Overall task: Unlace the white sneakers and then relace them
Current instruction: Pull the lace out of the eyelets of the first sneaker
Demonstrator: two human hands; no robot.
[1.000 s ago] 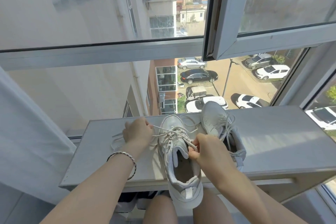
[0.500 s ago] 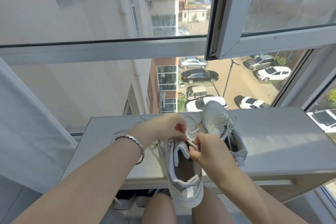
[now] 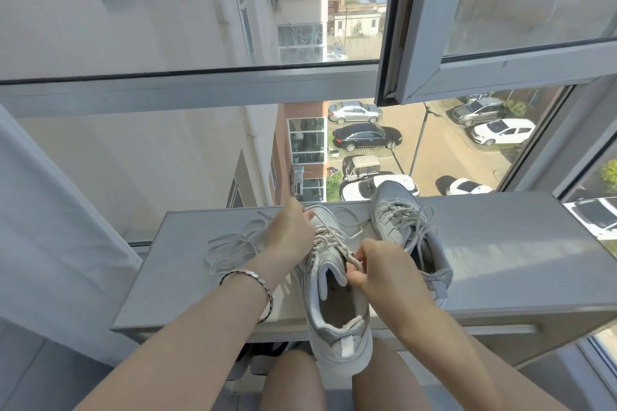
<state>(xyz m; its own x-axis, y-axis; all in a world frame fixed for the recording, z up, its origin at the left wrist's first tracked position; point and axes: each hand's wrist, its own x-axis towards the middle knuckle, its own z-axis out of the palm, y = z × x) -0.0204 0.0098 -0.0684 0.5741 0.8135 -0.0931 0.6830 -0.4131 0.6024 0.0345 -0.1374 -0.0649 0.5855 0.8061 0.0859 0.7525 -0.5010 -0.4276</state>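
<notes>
A white leather sneaker [image 3: 337,310] is laid on the pale grey window ledge [image 3: 500,260], its heel overhanging the near edge above the knees. Its white lace [image 3: 329,238] is pinched at the top eyelets by the right hand [image 3: 384,270] and gripped farther forward in the curled left hand [image 3: 290,233]. Beyond, just to the right, the second white laced sneaker [image 3: 404,230] is set.

Both bare arms are reaching forward, side by side. The left hand [image 3: 289,234] is sitting farther out, its back facing up, its fingers curling down round a lace [image 3: 352,260]. The right hand [image 3: 384,265] is staying closer in, its thumb and fingers pinching the lace. Two bare knees are poking up below.
</notes>
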